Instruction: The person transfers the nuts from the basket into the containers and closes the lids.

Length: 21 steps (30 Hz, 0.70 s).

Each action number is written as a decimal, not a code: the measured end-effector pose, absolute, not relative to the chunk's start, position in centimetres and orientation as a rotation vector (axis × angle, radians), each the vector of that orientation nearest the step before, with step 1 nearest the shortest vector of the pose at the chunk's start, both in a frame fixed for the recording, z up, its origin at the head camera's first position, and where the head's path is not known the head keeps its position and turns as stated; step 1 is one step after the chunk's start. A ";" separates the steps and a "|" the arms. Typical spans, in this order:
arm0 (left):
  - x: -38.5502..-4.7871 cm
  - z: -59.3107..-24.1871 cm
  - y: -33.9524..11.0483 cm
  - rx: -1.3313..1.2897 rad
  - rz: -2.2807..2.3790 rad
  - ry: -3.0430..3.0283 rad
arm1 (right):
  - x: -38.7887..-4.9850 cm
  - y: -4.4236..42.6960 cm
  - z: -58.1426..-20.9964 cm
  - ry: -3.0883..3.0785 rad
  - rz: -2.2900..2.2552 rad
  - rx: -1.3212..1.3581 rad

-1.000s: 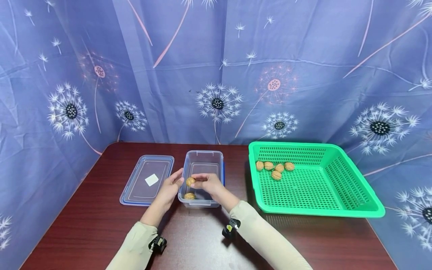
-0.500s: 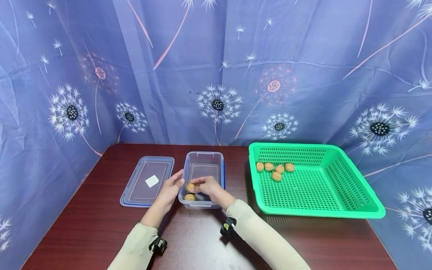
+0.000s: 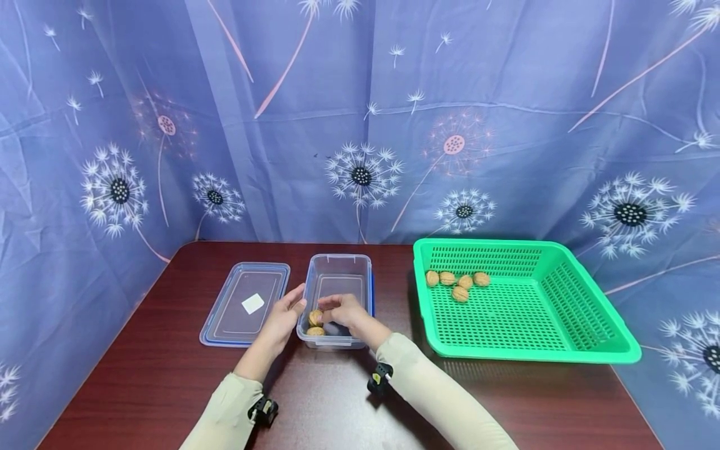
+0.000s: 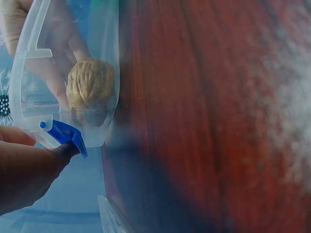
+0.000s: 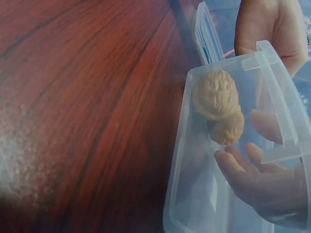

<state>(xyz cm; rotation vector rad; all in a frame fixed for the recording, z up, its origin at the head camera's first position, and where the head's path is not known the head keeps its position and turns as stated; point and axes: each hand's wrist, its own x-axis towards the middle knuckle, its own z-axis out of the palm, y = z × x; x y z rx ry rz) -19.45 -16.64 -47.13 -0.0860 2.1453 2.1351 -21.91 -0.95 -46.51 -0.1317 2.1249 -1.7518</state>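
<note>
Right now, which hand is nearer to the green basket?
Right. The right hand is inside the clear box, to the left of the green basket; the left hand is at the box's left side, farther from the basket.

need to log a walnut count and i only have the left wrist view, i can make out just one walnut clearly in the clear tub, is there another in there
Observer: Yes, the right wrist view shows two walnuts close together in the tub.
Operator: ok, any outside it
Observer: Five more, all in the green basket, which the head view shows to the right.
Operator: and what's over on the left side
Observer: The head view shows the lid, with a white square on it, lying on the table left of the tub.
</note>
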 end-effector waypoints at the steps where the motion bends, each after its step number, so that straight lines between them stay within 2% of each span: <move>1: -19.5 -47.2 -16.6 -0.085 2.137 2.144 | -21.9 -0.9 -46.4 2.135 -1.747 -0.134; 10: -19.5 -47.4 -16.7 -0.066 2.153 2.136 | -22.3 -0.5 -44.4 2.147 -1.760 -0.133; 21: -19.4 -47.1 -16.6 -0.081 2.121 2.159 | -23.7 -0.3 -40.0 2.187 -1.786 -0.235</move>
